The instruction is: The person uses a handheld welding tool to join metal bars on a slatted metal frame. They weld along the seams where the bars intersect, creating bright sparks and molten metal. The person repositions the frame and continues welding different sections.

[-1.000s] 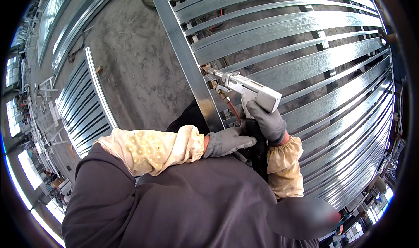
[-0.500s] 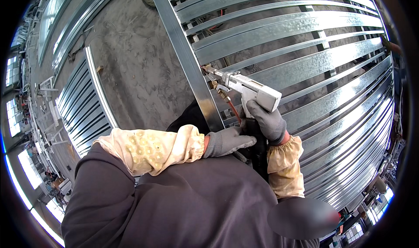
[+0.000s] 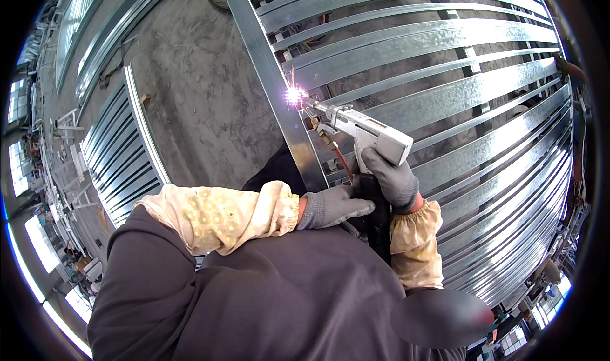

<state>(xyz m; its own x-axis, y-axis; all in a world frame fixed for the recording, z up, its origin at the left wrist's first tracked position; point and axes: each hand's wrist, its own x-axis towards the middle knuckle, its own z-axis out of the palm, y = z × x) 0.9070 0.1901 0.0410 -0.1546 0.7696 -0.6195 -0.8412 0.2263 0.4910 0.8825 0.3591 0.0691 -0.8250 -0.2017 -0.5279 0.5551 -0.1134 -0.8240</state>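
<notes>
My right hand (image 3: 392, 180), in a grey glove, is wrapped round the grip of a silver-white welding gun (image 3: 375, 132). The gun's nozzle points up and left at the edge of a long shiny metal beam (image 3: 260, 62), where a bright violet-white spark (image 3: 295, 95) burns. A reddish hose and brass fitting (image 3: 332, 144) hang beside the nozzle. My left hand (image 3: 333, 207), gloved in grey too, is closed around the thick black cable sleeve (image 3: 375, 218) below the grip. Its fingertips are partly hidden behind the sleeve.
Many parallel metal slats (image 3: 406, 34) run off to the right from the beam. Another slatted panel (image 3: 121, 151) lies on the left, on the grey floor (image 3: 210, 100). At the far right edge a person's arm (image 3: 572, 71) reaches to the slats.
A bright spark has appeared at the nozzle tip, with light glinting on the beam. The gun and both hands have barely shifted.
</notes>
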